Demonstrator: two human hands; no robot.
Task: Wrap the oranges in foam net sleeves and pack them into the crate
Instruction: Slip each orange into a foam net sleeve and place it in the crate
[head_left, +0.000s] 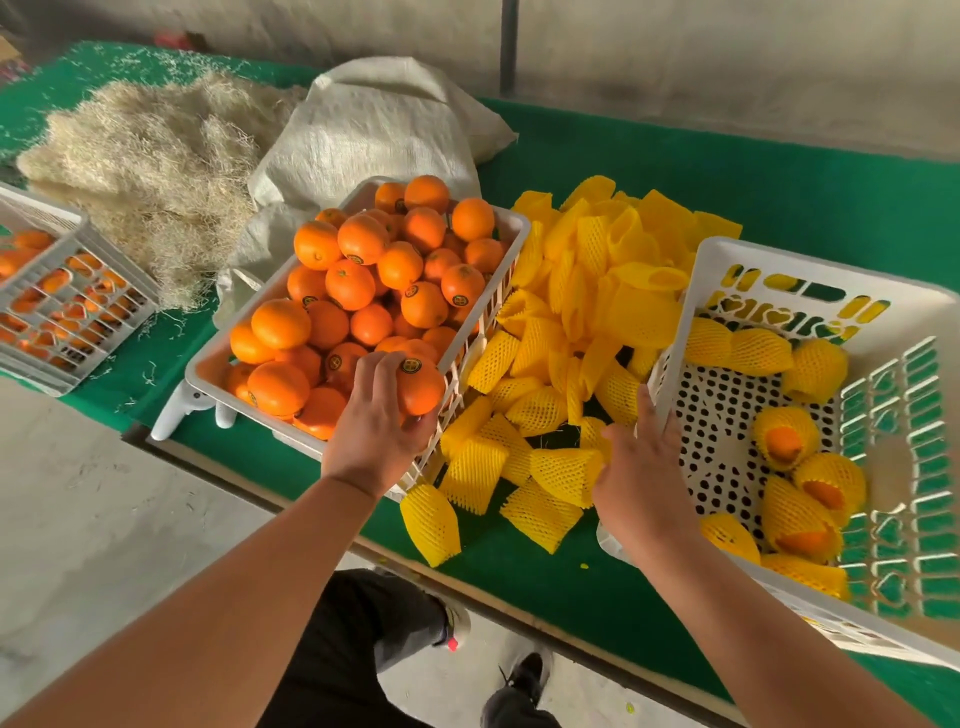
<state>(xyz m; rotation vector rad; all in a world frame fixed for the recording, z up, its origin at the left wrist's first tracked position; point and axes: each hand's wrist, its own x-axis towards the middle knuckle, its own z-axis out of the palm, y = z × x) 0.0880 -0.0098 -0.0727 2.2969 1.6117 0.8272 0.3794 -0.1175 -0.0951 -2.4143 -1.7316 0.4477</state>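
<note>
There is a single view, from a wide-angle camera worn on the person's head, looking forward and steeply down over the near edge of the green table (779, 171). It sits close above the work: both forearms run up from the bottom corners of the picture, and the person's shoes and the floor show just below the table's near edge. The table's far edge lies near the top of the picture, with what may be a wall beyond it, too dim to tell. Straight lines bow toward the picture's borders. No second view shares the scene.
</note>
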